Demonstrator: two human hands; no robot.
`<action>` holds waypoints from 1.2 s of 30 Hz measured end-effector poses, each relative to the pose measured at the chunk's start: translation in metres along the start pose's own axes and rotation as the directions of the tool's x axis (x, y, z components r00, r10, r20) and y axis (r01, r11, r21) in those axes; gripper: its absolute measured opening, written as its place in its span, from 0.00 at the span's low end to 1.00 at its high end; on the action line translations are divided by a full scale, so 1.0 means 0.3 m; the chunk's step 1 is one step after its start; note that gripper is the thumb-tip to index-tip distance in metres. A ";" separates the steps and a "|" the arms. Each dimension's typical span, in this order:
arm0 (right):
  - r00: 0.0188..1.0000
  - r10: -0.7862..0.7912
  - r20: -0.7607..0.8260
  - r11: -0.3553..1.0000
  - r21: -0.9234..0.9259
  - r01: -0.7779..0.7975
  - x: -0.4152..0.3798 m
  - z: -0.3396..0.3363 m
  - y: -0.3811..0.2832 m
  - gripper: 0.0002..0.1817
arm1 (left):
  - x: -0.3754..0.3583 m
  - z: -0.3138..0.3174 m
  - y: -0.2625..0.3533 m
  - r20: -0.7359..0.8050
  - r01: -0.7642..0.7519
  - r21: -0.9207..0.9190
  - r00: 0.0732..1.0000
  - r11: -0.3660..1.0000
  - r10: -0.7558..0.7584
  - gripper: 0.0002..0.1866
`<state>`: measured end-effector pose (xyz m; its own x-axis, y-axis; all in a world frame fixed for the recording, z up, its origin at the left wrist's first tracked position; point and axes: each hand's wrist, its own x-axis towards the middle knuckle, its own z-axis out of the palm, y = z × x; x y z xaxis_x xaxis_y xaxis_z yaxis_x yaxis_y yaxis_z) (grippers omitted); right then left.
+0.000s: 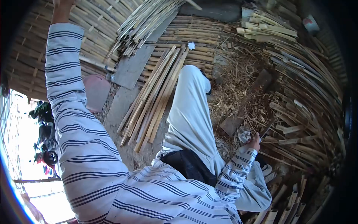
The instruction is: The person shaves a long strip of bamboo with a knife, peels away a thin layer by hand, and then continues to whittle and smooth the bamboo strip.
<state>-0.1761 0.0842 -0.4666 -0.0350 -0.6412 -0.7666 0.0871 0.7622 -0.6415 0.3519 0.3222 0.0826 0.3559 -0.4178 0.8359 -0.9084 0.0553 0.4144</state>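
The right hand (pixel 254 142) is closed around the handle of what seems to be a knife (pixel 267 127), near right; a weak grip could let the bare blade cut the bent leg (pixel 253 192). The left hand (pixel 63 7) is at the far left, cut by the view, so I cannot tell its opening. Loose shavings (pixel 238 80) could make a foot slide. Wooden strips (pixel 153 100) lie left of them on the dusty floor (pixel 130 151), beside a woven wall (pixel 26 56)

daylight (pixel 23 143) glares white at lower left, the rest dim, edges curved and black
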 end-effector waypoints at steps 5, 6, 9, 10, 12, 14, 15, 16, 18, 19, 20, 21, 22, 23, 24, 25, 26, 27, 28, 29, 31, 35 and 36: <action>0.999 0.051 -0.007 0.999 -0.007 -0.051 0.079 -0.027 0.039 0.22 | -0.148 -0.007 -0.043 -0.171 -0.059 0.285 0.979 0.957 0.111 0.18; 0.998 0.059 0.023 0.998 0.006 -0.059 0.092 -0.034 0.047 0.21 | -0.225 0.073 0.032 -0.155 -0.015 0.274 0.986 0.962 0.060 0.16; 0.998 0.055 -0.029 0.998 -0.037 -0.056 0.115 -0.040 0.062 0.19 | -0.331 0.101 -0.032 -0.072 0.113 0.384 0.993 0.916 -0.092 0.15; 0.999 0.038 -0.023 0.998 -0.039 -0.039 0.096 -0.032 0.056 0.18 | -0.359 0.089 -0.092 -0.003 0.151 0.429 0.986 0.891 -0.166 0.16; 1.000 0.008 -0.008 0.999 -0.043 -0.008 0.029 -0.007 0.037 0.17 | -0.434 0.084 -0.223 0.141 0.142 0.538 0.957 0.831 -0.255 0.18; 0.999 0.017 -0.038 0.998 -0.064 -0.019 0.015 -0.006 0.044 0.17 | -0.567 0.096 -0.396 0.279 -0.181 0.744 0.959 0.644 -0.053 0.20; 0.998 0.020 -0.054 0.997 -0.073 -0.024 0.009 -0.006 0.048 0.16 | -0.640 0.111 -0.445 0.279 -0.141 0.770 0.951 0.623 -0.131 0.23; 0.998 0.028 -0.053 0.995 -0.092 -0.033 -0.001 -0.004 0.049 0.16 | -0.714 0.125 -0.495 0.278 -0.104 0.796 0.938 0.596 -0.207 0.25; 0.998 0.041 -0.052 0.991 -0.128 -0.048 -0.017 0.006 0.049 0.15 | -0.861 0.154 -0.585 0.256 0.194 0.720 0.818 0.666 -0.515 0.27; 0.998 0.047 -0.043 0.992 -0.116 -0.052 -0.007 -0.002 0.055 0.15 | -0.958 0.160 -0.671 0.295 0.138 0.723 0.824 0.676 -0.484 0.24; 0.998 0.054 -0.035 0.993 -0.104 -0.057 0.017 -0.018 0.071 0.15 | -1.037 0.169 -0.715 0.335 0.081 0.724 0.826 0.685 -0.453 0.22; 0.998 0.061 -0.027 0.994 -0.089 -0.063 0.039 -0.034 0.087 0.15 | -1.114 0.170 -0.753 0.350 0.148 0.704 0.779 0.695 -0.521 0.24; 0.998 0.061 -0.027 0.993 -0.100 -0.063 0.064 -0.050 0.101 0.15 | -1.176 0.177 -0.759 0.367 0.215 0.682 0.726 0.699 -0.581 0.26; 0.998 0.060 -0.024 0.992 -0.110 -0.062 0.085 -0.061 0.113 0.15 | -1.233 0.183 -0.764 0.386 0.279 0.661 0.670 0.697 -0.634 0.28; 0.998 0.061 -0.022 0.991 -0.119 -0.063 0.106 -0.074 0.122 0.16 | -1.289 0.192 -0.767 0.378 0.345 0.632 0.644 0.694 -0.665 0.29; 0.996 0.080 -0.038 0.990 -0.118 -0.084 0.116 -0.078 0.121 0.16 | -1.346 0.201 -0.772 0.372 0.409 0.600 0.617 0.687 -0.693 0.29; 0.994 0.099 -0.053 0.988 -0.118 -0.105 0.115 -0.077 0.119 0.16 | -1.389 0.205 -0.788 0.375 0.416 0.614 0.594 0.670 -0.712 0.30; 0.990 0.120 -0.070 0.985 -0.118 -0.127 0.114 -0.077 0.117 0.16 | -1.434 0.209 -0.805 0.377 0.422 0.628 0.570 0.654 -0.730 0.30; 0.995 0.090 -0.046 0.986 -0.139 -0.095 0.115 -0.077 0.118 0.17 | -1.473 0.208 -0.827 0.386 0.368 0.686 0.547 0.628 -0.743 0.30; 0.998 0.065 -0.025 0.984 -0.163 -0.068 0.110 -0.074 0.121 0.17 | -1.501 0.206 -0.818 0.396 0.311 0.738 0.519 0.599 -0.758 0.30; 0.997 0.080 -0.014 0.982 -0.169 -0.082 0.083 -0.074 0.131 0.18 | -1.556 0.198 -0.823 0.388 0.345 0.731 0.500 0.589 -0.774 0.30; 0.987 0.160 -0.031 0.979 -0.127 -0.162 0.033 -0.031 0.115 0.18 | -1.627 0.173 -0.906 0.352 0.313 0.770 0.519 0.556 -0.779 0.29; 0.985 0.168 -0.039 0.978 -0.115 -0.171 0.040 -0.036 0.120 0.18 | -1.635 0.168 -0.923 0.351 0.300 0.780 0.518 0.550 -0.780 0.29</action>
<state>-0.1841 0.1049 -0.4990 -0.0589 -0.5003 -0.8639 -0.0236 0.8658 -0.4998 0.4178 0.4660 -0.4603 0.8161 -0.5776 -0.0165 -0.5636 -0.8020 0.1979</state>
